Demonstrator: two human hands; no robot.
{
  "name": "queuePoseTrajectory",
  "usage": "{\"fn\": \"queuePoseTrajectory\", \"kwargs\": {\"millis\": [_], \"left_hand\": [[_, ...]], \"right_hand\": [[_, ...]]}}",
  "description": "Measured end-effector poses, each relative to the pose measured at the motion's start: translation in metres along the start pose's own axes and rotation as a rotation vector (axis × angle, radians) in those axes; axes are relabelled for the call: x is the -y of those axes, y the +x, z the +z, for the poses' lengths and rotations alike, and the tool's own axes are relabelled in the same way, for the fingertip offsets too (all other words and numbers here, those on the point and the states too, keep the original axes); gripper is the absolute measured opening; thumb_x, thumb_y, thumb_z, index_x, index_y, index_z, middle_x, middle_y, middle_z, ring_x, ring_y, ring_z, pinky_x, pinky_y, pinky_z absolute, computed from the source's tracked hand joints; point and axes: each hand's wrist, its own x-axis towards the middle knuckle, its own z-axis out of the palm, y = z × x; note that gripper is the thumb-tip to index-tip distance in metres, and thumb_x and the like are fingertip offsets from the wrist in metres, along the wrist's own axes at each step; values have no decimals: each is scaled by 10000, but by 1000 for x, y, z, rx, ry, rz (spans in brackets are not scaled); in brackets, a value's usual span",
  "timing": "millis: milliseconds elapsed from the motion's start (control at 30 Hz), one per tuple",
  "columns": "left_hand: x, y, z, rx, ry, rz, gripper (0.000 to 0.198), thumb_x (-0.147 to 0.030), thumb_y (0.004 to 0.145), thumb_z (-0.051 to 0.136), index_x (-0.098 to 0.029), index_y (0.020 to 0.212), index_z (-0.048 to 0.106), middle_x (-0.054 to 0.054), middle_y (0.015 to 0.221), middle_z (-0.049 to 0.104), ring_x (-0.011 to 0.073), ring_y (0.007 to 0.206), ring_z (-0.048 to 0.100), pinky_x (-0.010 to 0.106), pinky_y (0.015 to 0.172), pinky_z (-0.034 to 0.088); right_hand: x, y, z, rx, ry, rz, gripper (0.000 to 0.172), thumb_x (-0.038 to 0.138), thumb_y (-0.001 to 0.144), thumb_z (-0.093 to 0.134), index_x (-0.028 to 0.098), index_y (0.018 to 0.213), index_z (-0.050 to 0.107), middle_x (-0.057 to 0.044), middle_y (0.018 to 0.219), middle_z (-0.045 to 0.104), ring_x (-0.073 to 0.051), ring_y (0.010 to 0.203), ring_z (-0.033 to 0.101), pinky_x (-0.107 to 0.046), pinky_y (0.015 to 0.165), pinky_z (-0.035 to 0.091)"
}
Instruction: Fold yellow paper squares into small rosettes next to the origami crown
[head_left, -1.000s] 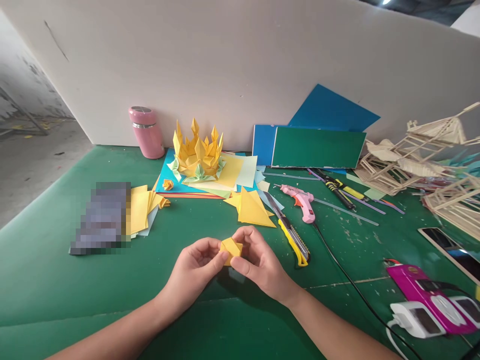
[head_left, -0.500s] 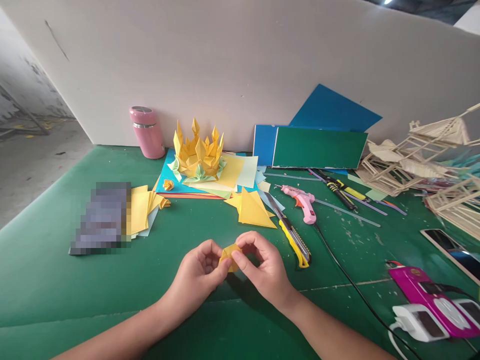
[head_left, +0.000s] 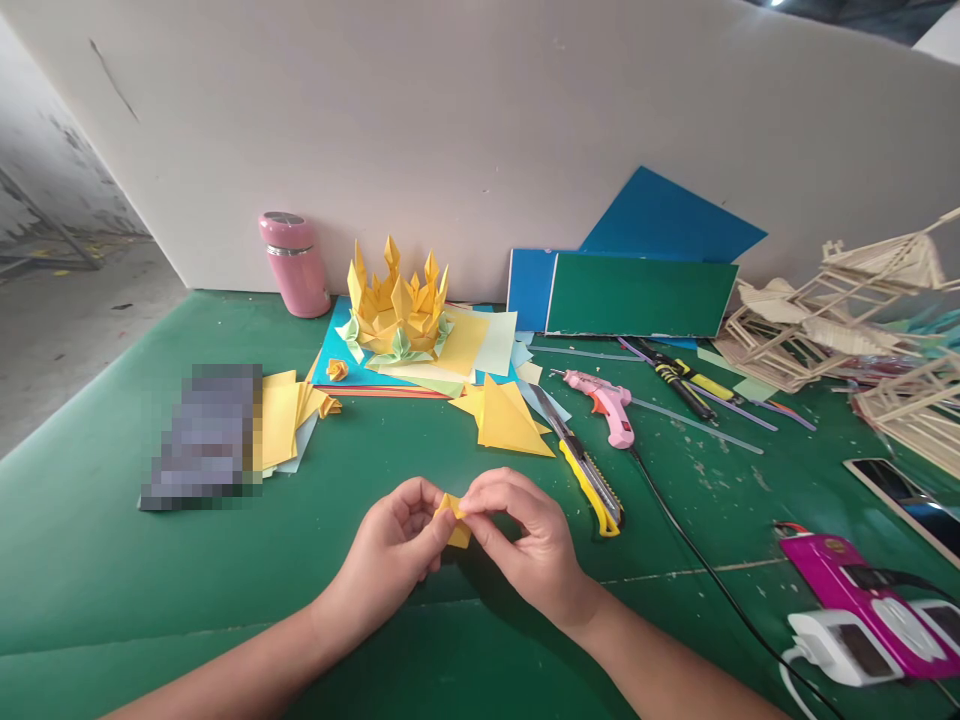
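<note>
Both my hands meet low over the green mat [head_left: 150, 600], pinching a small folded yellow paper piece [head_left: 456, 520]. My left hand [head_left: 394, 555] grips its left side with curled fingers. My right hand [head_left: 529, 545] pinches its top right edge between thumb and forefinger, covering most of the piece. Just beyond my hands lies a flat folded yellow paper triangle [head_left: 506, 418]. A yellow origami crown [head_left: 394, 300] on pale green leaf folds stands on coloured sheets at the back.
A yellow utility knife [head_left: 589, 475] lies right of my hands, a pink glue gun [head_left: 609, 402] with a black cord behind it. A pink flask [head_left: 294, 262], blue and green boards [head_left: 637, 295], stick models [head_left: 840, 320], a phone [head_left: 904, 500], a magenta power strip [head_left: 855, 590] and yellow papers [head_left: 289, 415] surround.
My hands have sunk slightly toward the mat and closed tighter on the yellow piece; my right fingers have folded over it, so less paper shows.
</note>
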Motion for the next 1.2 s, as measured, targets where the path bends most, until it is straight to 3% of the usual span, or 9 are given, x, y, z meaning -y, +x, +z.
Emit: {"fn": "queuePoseTrajectory", "kwargs": {"millis": [533, 767, 1200], "left_hand": [[-5, 1, -3, -14, -17, -64, 405, -543, 632, 701, -155, 696, 603, -70, 408, 483, 57, 356, 372, 175, 383, 259], [-5, 2, -3, -14, -21, -60, 406, -542, 632, 705, -155, 709, 610, -68, 409, 490, 61, 358, 390, 175, 382, 275], [-2, -1, -1, 8, 65, 65, 327, -476, 693, 674, -181, 640, 543, -69, 490, 475, 76, 442, 418, 190, 424, 358]], "right_hand": [[1, 2, -5, 87, 8, 8, 109, 132, 812, 535, 228, 795, 584, -37, 784, 611, -163, 736, 607, -297, 665, 528], [3, 3, -5, 75, 55, 107, 116, 185, 838, 546, 219, 733, 581, -37, 762, 611, -169, 736, 606, -295, 656, 518], [4, 1, -1, 116, 142, 241, 76, 193, 817, 548, 218, 768, 496, 11, 722, 517, -131, 652, 522, -252, 602, 464]]}}
